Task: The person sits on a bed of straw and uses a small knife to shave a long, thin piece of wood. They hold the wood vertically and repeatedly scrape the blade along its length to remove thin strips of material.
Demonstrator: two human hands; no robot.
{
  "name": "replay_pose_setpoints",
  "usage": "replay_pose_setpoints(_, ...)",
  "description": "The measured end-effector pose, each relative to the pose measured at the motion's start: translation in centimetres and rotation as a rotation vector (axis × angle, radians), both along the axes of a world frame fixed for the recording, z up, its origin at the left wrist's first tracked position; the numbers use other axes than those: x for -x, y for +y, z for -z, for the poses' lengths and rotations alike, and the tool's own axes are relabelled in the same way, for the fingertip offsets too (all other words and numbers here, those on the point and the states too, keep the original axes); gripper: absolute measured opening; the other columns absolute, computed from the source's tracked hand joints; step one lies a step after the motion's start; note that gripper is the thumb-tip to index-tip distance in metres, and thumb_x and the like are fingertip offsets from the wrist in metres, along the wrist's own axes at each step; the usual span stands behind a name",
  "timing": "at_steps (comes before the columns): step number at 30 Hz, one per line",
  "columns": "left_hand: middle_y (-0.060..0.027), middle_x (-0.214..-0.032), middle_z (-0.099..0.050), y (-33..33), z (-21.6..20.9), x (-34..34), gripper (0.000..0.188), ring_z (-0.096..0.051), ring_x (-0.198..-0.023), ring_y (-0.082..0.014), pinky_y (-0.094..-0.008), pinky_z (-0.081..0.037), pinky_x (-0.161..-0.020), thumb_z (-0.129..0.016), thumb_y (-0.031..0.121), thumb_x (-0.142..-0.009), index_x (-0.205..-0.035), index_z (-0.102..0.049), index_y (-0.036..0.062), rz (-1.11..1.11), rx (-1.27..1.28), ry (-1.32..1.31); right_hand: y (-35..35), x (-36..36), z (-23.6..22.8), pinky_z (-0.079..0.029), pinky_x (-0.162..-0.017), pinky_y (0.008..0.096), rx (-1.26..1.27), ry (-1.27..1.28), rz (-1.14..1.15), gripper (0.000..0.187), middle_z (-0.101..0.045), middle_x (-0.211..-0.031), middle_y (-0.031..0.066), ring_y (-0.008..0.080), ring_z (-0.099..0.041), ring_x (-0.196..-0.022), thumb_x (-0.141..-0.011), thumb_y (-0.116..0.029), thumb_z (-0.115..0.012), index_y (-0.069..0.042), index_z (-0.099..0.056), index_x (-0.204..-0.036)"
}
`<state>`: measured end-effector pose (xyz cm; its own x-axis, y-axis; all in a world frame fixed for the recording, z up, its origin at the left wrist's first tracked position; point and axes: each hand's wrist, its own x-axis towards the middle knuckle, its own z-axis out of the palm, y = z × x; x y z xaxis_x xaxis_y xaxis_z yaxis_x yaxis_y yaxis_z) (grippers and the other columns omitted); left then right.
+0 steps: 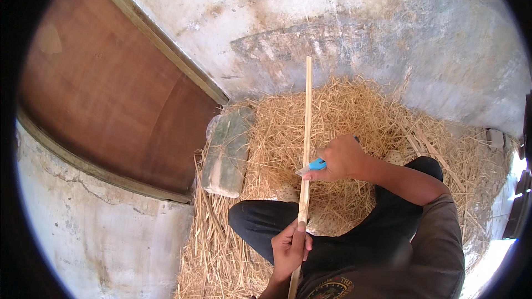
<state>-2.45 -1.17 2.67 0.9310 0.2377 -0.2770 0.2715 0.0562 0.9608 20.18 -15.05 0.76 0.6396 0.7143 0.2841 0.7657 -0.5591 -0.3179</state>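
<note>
Left hand (289, 248) closed round the lower part of a pale wooden strip (308, 111), which runs up in front of the torso. Right hand (342, 158) wrapped tight on a blue-handled knife (317, 164), blade at the strip's middle. Folded legs (257, 222) crowd both sides. Loose straw (343, 111) beneath and beyond; greenish slab (228, 152) to the left, near a brown panel (122, 83); stained wall (332, 39) behind.

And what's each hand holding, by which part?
Left hand: long, pale woody strip, by its lower part. Right hand: blue metal-bladed knife, by its handle.
</note>
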Motion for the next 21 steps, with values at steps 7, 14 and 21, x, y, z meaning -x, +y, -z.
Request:
replay_pose_setpoints(7,0.0007,-0.058,-0.053,-0.3,0.1,0.5,0.034,-0.041,-0.044,-0.0011,-0.0167,-0.033,-0.041,-0.045,0.015,-0.101,-0.13,-0.053,0.0014,0.05,-0.079,-0.035,-0.7,-2.8,0.8,-0.037,-0.037,0.0381,-0.034,-0.096,0.044,0.08,-0.048,-0.041,0.008,0.026,-0.052,-0.037,-0.07,-0.085,-0.046,-0.009,-0.056,-0.049)
replay_pose_setpoints(14,0.0021,-0.057,-0.053,-0.3,-0.4,0.9,0.032,-0.043,-0.046,-0.0009,-0.0176,-0.035,-0.042,-0.045,0.014,-0.1,-0.129,-0.054,0.0025,0.041,-0.164,-0.019,-0.6,-3.6,0.4,-0.03,-0.035,0.036,-0.095,-0.189,0.064,0.076,-0.04,-0.039,0.0032,0.0211,-0.042,-0.033,-0.071,-0.083,-0.049,-0.011,-0.047,-0.045)
replay_pose_setpoints(21,0.0012,-0.057,-0.054,-0.6,-0.2,1.8,0.031,-0.047,-0.05,-0.0015,-0.0179,-0.037,-0.047,-0.046,0.012,-0.099,-0.126,-0.056,0.0008,0.067,-0.221,-0.019,-1.8,-7.7,-0.6,-0.036,-0.041,0.0358,0.131,-0.03,0.273,0.08,-0.044,-0.046,0.0009,0.0181,-0.047,-0.042,-0.073,-0.085,-0.041,-0.01,-0.056,-0.053)
